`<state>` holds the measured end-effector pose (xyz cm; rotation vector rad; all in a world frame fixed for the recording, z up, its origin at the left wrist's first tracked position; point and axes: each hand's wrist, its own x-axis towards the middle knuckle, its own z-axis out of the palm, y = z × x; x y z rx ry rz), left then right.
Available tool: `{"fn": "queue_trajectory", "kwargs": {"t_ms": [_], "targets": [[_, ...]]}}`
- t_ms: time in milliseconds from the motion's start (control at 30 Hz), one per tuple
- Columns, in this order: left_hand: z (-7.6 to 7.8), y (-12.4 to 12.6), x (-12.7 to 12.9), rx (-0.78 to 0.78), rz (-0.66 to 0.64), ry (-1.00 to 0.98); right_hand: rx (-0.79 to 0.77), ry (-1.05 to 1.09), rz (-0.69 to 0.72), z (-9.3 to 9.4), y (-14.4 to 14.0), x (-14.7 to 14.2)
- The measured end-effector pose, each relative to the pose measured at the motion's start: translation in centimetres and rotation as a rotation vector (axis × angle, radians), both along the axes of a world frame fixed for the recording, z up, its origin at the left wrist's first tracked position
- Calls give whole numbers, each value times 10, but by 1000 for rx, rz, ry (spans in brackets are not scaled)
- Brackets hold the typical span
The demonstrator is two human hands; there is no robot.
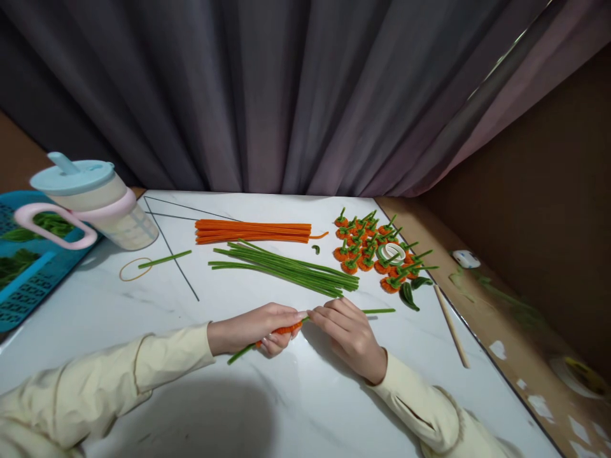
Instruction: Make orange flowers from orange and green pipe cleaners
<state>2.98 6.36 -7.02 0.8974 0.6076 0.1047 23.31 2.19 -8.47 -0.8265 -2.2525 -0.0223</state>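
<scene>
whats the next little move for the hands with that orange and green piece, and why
Probably another turn of the orange pipe cleaner round the green stem. The left hand pinches the orange part, the right hand meets it at the fingertips, and the piece looks slimmer than the finished orange pieces behind.

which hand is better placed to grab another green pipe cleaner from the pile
Right. The right hand lies just below the near ends of the green pipe cleaners, while the left hand is farther off and closed on the orange piece.
</scene>
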Motion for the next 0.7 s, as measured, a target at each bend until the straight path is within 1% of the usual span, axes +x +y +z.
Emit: {"fn": "queue_trajectory", "kwargs": {"t_ms": [167,333,467,567,700], "targets": [[-1,-1,0,-6,1,22,-13,4,6,-1,1,-1],[0,-1,0,-11,-10,-9,-21,-34,9,0,2,1],[0,1,-1,-57,54,-9,-41,-43,-22,2,4,8],[-1,3,-2,-59,85,-11,-67,-17,-44,3,6,12],[-1,3,-3,-22,47,-11,-66,-35,-39,3,5,11]]}}
